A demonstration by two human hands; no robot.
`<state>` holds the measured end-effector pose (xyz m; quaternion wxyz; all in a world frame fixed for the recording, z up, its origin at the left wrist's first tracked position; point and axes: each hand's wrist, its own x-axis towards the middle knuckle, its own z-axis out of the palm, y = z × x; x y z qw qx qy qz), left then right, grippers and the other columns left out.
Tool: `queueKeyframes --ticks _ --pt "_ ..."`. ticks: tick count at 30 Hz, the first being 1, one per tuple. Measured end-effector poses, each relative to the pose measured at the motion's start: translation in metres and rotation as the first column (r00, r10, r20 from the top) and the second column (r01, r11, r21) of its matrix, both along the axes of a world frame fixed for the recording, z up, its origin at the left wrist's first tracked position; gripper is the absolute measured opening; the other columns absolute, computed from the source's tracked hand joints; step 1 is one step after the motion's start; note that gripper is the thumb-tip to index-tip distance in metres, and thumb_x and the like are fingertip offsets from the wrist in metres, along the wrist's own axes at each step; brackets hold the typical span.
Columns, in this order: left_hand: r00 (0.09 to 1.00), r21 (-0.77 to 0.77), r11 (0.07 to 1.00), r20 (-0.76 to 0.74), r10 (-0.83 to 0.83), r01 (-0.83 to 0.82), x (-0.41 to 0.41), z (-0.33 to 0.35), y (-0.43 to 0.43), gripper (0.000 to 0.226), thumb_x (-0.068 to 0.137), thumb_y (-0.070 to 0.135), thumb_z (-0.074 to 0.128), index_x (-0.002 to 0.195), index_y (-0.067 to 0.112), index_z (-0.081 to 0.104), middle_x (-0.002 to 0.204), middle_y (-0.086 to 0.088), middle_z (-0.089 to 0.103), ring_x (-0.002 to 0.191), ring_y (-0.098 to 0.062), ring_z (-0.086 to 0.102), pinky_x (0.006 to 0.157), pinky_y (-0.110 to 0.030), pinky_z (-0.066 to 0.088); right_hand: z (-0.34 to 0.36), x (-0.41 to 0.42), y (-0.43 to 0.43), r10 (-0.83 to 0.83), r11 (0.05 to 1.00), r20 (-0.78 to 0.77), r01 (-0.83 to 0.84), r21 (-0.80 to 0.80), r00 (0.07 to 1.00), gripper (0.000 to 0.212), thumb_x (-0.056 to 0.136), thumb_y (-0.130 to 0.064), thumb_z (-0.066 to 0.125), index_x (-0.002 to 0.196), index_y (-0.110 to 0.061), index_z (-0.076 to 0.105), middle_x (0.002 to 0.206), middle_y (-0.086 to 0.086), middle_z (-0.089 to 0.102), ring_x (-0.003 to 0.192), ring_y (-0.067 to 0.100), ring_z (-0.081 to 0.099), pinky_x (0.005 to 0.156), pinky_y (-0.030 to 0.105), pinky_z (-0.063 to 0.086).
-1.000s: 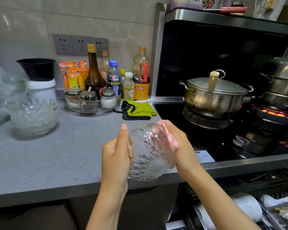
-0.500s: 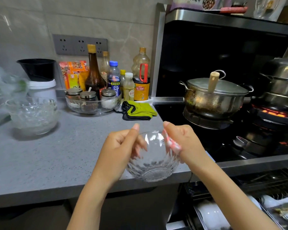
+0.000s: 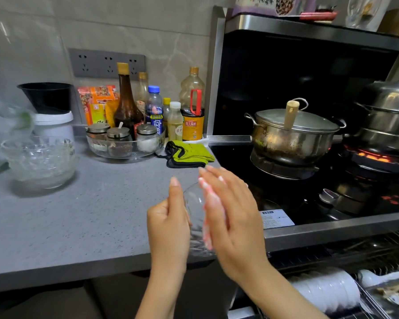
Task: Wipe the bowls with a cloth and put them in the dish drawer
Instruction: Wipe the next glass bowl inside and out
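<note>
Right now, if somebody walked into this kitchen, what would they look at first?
Probably the two hands in the middle: the left hand holds a glass bowl while the right hand presses a pink cloth against it. Next, the red-glowing burner under the steel steamer at far right.

Clear cut-glass bowl – blurred, seemingly ribbed – against matt speckled grey countertop and glossy, stained steel pot.

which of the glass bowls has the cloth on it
The bowl gripped by the left hand, with the right hand pressing the pink cloth against it. The other bowls sit stacked, untouched, on the counter far left.
</note>
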<state>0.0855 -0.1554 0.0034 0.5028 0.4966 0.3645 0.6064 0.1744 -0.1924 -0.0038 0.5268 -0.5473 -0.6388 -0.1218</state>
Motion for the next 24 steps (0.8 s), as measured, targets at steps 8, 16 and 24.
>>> queueKeyframes --ticks 8,16,24 --pt "0.997 -0.010 0.998 0.053 0.060 -0.060 0.000 0.005 -0.009 0.057 0.077 0.059 0.045 0.041 0.017 0.029 0.039 0.003 0.024 0.037 -0.010 0.022 0.040 -0.017 0.029 0.012 0.019 0.011 0.235 0.945 -0.525 -0.319 -0.074 0.818 0.052 0.092 -0.048 0.031 0.123 -0.021 0.062 0.122 -0.012 0.064 0.119 0.002 0.055 0.104 0.029 0.042" --pt "0.999 0.032 0.998 -0.002 0.049 -0.049 0.009 0.001 -0.004 0.069 0.078 0.061 0.044 0.044 0.001 0.036 0.040 -0.012 0.034 0.041 -0.023 0.034 0.045 -0.033 0.029 0.006 -0.003 0.007 -0.086 0.995 0.093 0.080 0.062 0.992 0.042 0.102 -0.036 0.028 0.127 -0.023 0.059 0.129 -0.006 0.057 0.127 0.014 0.048 0.098 0.044 0.041" --pt "0.992 -0.089 0.995 0.123 -0.027 0.038 0.000 -0.005 0.002 0.061 0.090 0.045 0.050 0.044 0.011 0.031 0.047 -0.003 0.025 0.045 -0.016 0.026 0.048 -0.023 0.031 0.016 0.026 0.009 0.213 0.921 -0.623 -0.367 -0.128 0.753 0.030 0.095 -0.038 0.043 0.095 -0.019 0.067 0.091 -0.007 0.068 0.090 0.000 0.063 0.078 0.010 0.046"
